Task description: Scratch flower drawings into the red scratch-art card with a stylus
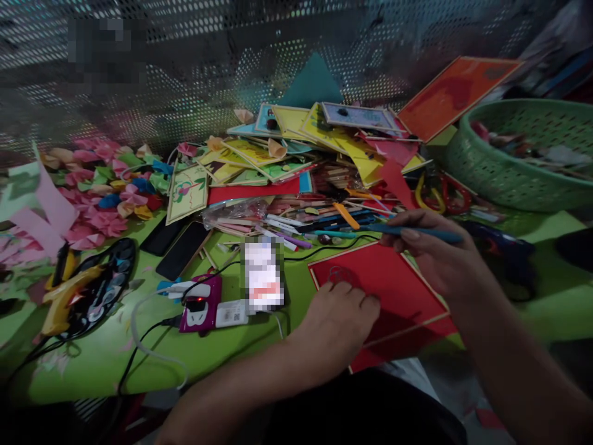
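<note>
A red card (403, 281) edged with pale sticks lies at the near edge of the green table (92, 368), in front of the person. The left hand (340, 312) rests on its left part with fingers curled down; whether they grip anything cannot be told. The right hand (430, 250) pinches a blue pen (428, 233) above the card's far right edge, fingers closed around it. Loose pens (290, 225) crowd close behind the far edge. Green surface shows between the card and the phone (263, 278) to its left. Rightward, a basket (514, 193) bounds the room behind the right hand.
</note>
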Demonstrator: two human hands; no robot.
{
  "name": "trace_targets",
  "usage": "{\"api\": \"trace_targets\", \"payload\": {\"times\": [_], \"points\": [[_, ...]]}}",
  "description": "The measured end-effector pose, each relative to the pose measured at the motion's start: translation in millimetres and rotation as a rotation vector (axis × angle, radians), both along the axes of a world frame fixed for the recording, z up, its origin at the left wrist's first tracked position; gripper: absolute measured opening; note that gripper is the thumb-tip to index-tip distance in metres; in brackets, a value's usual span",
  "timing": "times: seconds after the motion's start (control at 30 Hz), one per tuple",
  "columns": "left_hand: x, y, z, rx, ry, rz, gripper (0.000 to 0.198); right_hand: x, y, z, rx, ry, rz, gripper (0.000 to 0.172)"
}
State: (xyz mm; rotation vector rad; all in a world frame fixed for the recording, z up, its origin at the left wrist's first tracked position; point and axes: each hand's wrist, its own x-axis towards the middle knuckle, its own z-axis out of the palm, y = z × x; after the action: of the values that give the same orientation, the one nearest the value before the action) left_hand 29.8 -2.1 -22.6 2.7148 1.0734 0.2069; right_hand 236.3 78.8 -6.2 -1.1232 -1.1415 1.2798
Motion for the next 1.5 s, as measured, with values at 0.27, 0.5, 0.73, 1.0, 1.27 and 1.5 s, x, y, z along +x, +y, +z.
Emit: {"api": "trace_targets", "payload": {"times": [0.27, 0.5, 0.73, 1.0, 1.27, 1.5], "points": [[41.7, -7.6, -35.6, 0.0, 0.061, 0.011, 0.016, -10.9, 15.9, -13.2, 0.022, 0.053, -0.023, 0.011], [55.9, -5.0, -43.3, 0.064, 0.05, -0.037, 0.012, -1.7, 14.4, -8.2, 0.015, 0.012, 0.086, 0.011], [88.1, -16.7, -46.3, 0.09, -0.027, -0.178, 0.01, -18.5, 14.1, -31.5, -0.153, -0.105, 0.401, 0.013], [87.2, -12.3, -59.8, 0.066, -0.099, -0.209, 0.011, -16.6, 16.5, -65.1, -0.144, -0.174, 0.373, 0.026], [83.4, -12.3, -64.4, 0.052, -0.184, -0.207, 0.011, -9.8, 17.3, -65.8, -0.099, -0.35, 0.422, 0.028], [84.9, -9.8, -69.1, 0.013, -0.207, -0.222, 0.011, -11.2, 14.2, -59.8, -0.04, -0.449, 0.444, 0.029]]}}
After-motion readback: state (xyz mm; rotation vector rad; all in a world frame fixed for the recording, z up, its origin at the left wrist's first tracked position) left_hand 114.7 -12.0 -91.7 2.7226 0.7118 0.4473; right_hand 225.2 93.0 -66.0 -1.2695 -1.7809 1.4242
